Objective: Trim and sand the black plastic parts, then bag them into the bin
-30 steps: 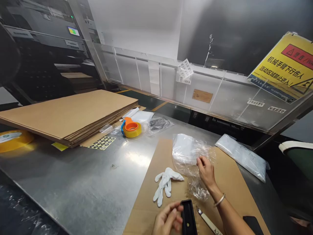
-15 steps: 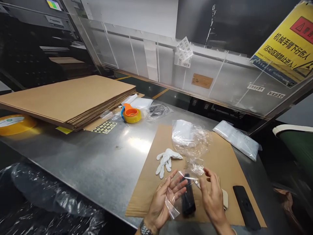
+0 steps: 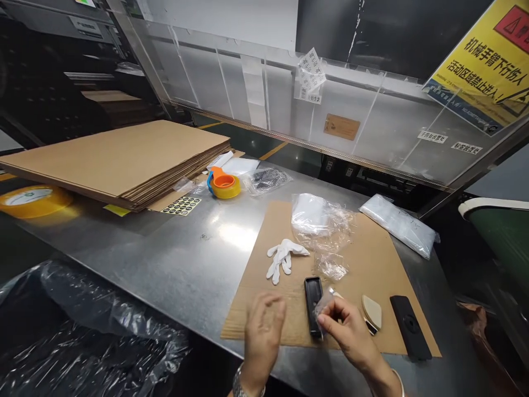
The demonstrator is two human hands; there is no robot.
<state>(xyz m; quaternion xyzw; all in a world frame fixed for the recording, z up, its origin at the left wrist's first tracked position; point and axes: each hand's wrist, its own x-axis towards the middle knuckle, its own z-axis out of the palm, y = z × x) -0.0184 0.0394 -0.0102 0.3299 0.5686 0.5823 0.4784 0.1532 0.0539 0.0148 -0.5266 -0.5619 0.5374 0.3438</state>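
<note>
My right hand [image 3: 351, 333] pinches a small clear plastic bag [image 3: 323, 310] over the right edge of an open, black, narrow tray-like box [image 3: 313, 298]. To the left of that box, my left hand [image 3: 264, 328] is raised with loosely curled fingers apart; it looks bare of any object, though motion blurs it. A beige rounded piece [image 3: 372, 310] lies to the right of my right hand. Beyond it rests a long black flat part [image 3: 410, 325] with a round recess. A white glove [image 3: 284, 258] and crumpled clear bags [image 3: 330, 264] lie above the box.
Brown cardboard [image 3: 248, 309] covers part of the metal table [image 3: 173, 259]. Plastic-wrapped packs [image 3: 399, 226] lie at the back right. A cardboard stack [image 3: 124, 157], an orange tape dispenser [image 3: 224, 183] and a tape roll [image 3: 35, 199] stand left. Black plastic [image 3: 91, 325] hangs at front left.
The clear plastic bag has passed from my left hand to my right hand's pinch. My left hand has moved away from the black box, which now shows its open inside.
</note>
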